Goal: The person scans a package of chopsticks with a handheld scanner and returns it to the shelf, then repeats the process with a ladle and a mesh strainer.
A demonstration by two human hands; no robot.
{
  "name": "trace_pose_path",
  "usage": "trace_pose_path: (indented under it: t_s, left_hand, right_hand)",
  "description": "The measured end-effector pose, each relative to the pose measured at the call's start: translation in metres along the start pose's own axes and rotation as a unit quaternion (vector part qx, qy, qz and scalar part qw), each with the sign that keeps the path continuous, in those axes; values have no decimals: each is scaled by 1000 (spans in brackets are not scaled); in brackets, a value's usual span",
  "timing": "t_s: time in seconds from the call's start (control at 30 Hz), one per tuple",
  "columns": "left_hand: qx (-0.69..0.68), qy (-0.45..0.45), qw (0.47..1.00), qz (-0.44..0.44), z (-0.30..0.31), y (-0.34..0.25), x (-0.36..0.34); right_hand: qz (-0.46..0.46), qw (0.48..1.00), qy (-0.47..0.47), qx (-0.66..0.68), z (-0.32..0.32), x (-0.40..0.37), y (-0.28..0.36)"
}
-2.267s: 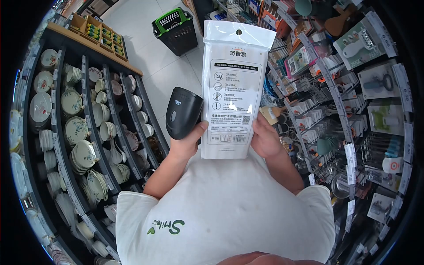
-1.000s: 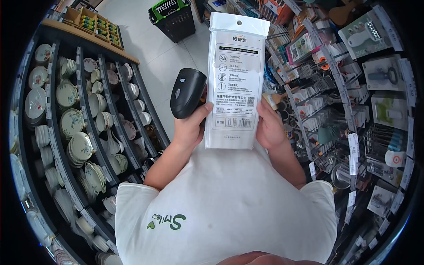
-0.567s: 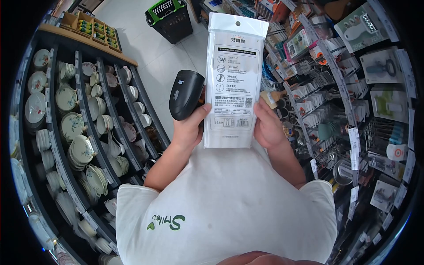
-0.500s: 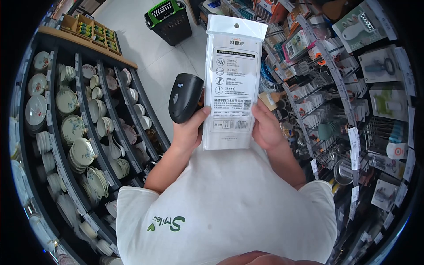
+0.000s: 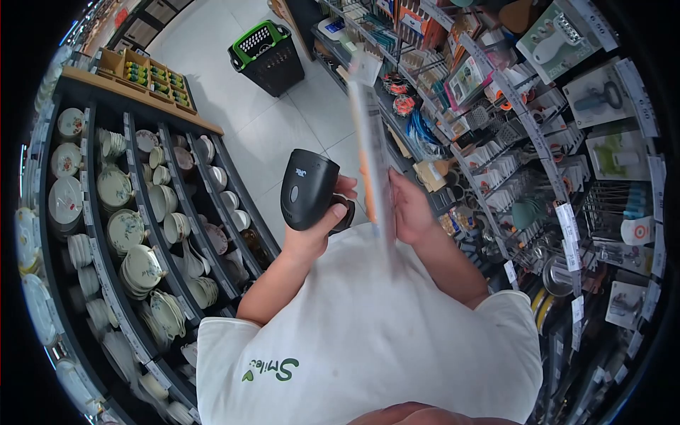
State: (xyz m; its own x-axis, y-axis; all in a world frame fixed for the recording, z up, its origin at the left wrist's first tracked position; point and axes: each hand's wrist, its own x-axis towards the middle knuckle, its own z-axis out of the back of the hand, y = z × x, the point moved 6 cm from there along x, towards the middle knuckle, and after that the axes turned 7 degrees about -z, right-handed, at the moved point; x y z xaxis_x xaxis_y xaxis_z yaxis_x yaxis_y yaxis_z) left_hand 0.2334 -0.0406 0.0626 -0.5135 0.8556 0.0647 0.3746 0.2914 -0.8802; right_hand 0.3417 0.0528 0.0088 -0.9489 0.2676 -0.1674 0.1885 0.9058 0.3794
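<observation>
A black handheld barcode scanner (image 5: 309, 188) is in my left hand (image 5: 312, 237), its fingers wrapped round the handle and the thumb along the near side. My right hand (image 5: 413, 212) grips a flat, white plastic-wrapped package (image 5: 373, 156) by its right side. Seen nearly edge-on, the package is smeared by motion, with some orange on its left face. It stands upright in front of my chest, a small gap to the right of the scanner. What lies inside the wrapper cannot be made out.
On the left, a dark shelf rack (image 5: 149, 248) holds stacked bowls and plates (image 5: 126, 230). Hanging packaged kitchen tools (image 5: 559, 42) fill the right-hand rack. A black and green shopping basket (image 5: 273, 64) stands on the tiled floor (image 5: 248, 142) ahead.
The package has turned from its printed face to nearly edge-on. My left hand has let go of it and moved slightly nearer my body with the scanner; my right hand keeps its hold.
</observation>
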Motion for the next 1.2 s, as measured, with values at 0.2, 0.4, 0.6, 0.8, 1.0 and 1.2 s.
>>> trace_pose_path:
  t_s: [0.2,0.4,0.6,0.8,1.0,1.2]
  left_hand:
    - [39,-43,998,-30,-6,0,25]
    - [47,-134,988,59,10,11,28]
    - [83,-105,991,22,34,17,32]
    - [96,-81,991,47,64,43,40]
    - [360,85,929,-5,90,79,61]
    - [364,146,911,127,86,138,76]
  right_hand:
    - [-125,952,227,164,-27,10,-21]
    - [-187,906,344,160,-12,33,-49]
    - [-158,966,173,-113,18,44,-63]
    - [-102,935,-49,-335,37,33,-48]
    - [58,986,-73,-142,88,20,-9]
    - [103,945,-262,-166,150,13,-12]
